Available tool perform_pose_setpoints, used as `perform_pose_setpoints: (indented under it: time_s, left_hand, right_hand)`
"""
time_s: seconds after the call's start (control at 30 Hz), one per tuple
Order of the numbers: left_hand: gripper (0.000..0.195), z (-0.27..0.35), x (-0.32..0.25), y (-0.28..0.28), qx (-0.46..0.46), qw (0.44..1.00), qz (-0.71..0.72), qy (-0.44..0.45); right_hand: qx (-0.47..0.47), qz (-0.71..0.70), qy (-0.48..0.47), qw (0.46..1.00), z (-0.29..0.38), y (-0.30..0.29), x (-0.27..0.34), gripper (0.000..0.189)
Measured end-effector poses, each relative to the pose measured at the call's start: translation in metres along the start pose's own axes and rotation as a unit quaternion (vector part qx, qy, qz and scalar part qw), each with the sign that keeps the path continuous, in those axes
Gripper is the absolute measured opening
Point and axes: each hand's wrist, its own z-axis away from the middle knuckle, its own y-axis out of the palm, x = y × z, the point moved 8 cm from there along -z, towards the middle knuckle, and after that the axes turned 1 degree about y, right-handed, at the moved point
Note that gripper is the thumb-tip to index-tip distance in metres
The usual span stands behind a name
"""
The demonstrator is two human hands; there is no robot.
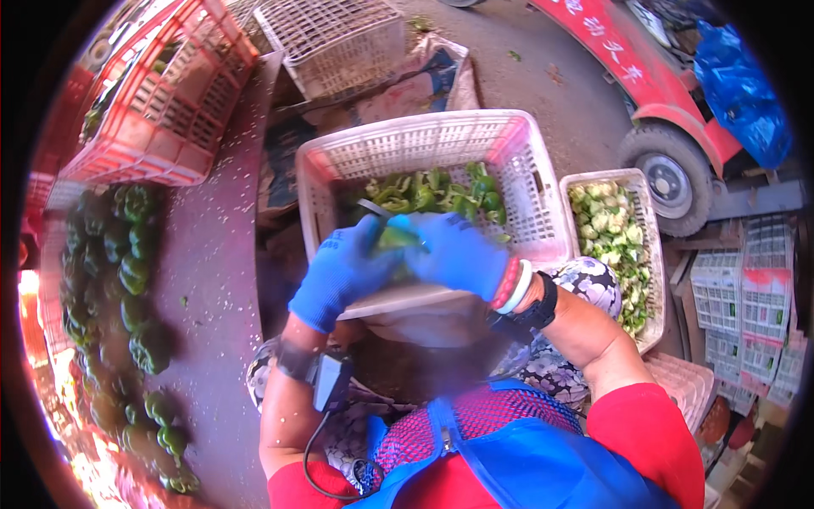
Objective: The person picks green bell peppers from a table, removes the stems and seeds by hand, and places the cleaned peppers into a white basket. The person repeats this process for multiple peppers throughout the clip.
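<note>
Both my hands wear blue knit gloves and meet over a white plastic crate (394,135). My left hand (346,270) grips a piece of green bell pepper (399,238), which is blurred and partly covered by the fingers. My right hand (461,254) closes against the pepper from the other side. From its fingers a small metal blade, apparently a knife (374,207), points up and left; the handle is mostly hidden. Below the hands, cut green pepper pieces (439,194) lie in the crate.
Whole green bell peppers (133,273) line a table (210,273) on the left, with a red crate (172,108) behind. A narrow crate (658,318) of pepper cores (610,229) stands right. Beyond are an upturned crate (343,70) and a red vehicle's wheel (666,178).
</note>
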Motion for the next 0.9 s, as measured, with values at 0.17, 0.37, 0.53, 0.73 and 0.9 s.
perform_pose_setpoints:
  time_s: [0.17, 0.37, 0.53, 0.73, 0.9]
  left_hand:
    - [0.032, 0.002, -0.024, 0.0, 0.053, 0.991, -0.099, 0.067]
    - [0.026, 0.008, -0.015, 0.004, 0.1, 0.951, 0.288, -0.055]
    - [0.017, 0.008, 0.002, 0.007, 0.1, 0.877, 0.454, -0.12]
    - [0.016, -0.011, 0.013, -0.02, -0.194, 0.882, 0.423, -0.074]
    - [0.016, 0.033, 0.043, -0.098, -0.368, 0.836, 0.405, -0.05]
  right_hand:
    - [0.078, -0.047, -0.021, 0.996, 0.009, -0.01, 0.004, 0.031]
    - [0.155, -0.379, 0.156, 0.899, 0.028, -0.008, -0.001, 0.042]
    - [0.13, -0.473, 0.186, 0.852, 0.026, 0.004, -0.008, 0.029]
    - [0.096, -0.506, 0.189, 0.836, 0.013, 0.007, -0.02, 0.028]
    - [-0.016, -0.231, 0.059, 0.971, -0.009, -0.056, -0.035, 0.039]
